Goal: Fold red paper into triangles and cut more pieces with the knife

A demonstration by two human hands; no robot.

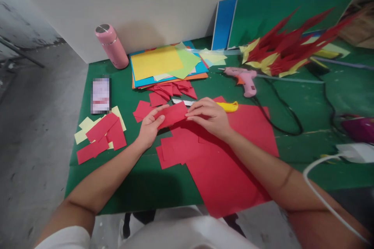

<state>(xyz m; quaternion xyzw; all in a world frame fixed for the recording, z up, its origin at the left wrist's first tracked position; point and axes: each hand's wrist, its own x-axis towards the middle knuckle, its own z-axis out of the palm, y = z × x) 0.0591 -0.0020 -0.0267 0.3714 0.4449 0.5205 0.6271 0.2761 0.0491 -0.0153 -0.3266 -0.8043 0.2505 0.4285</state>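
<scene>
Between my two hands is a small red paper rectangle (173, 116), held above the table. My left hand (149, 127) grips its left end, thumb on top. At the right end, the fingertips of my right hand (209, 116) pinch the paper's edge. Just behind lies a yellow-handled cutter (229, 106), its blade partly hidden by the paper and my right hand. Under my hands, small cut red pieces (175, 149) overlap a large red sheet (233, 175). A heap of folded red pieces (172, 90) sits farther back.
Red and pale yellow scraps (102, 134) lie at the left below a phone (101, 95). A pink bottle (112, 46) stands beside stacked coloured paper (157, 64). A pink glue gun (242, 78) with a black cord is right, before a red-yellow paper flame (289, 46). A white cable (309, 171) crosses my right forearm.
</scene>
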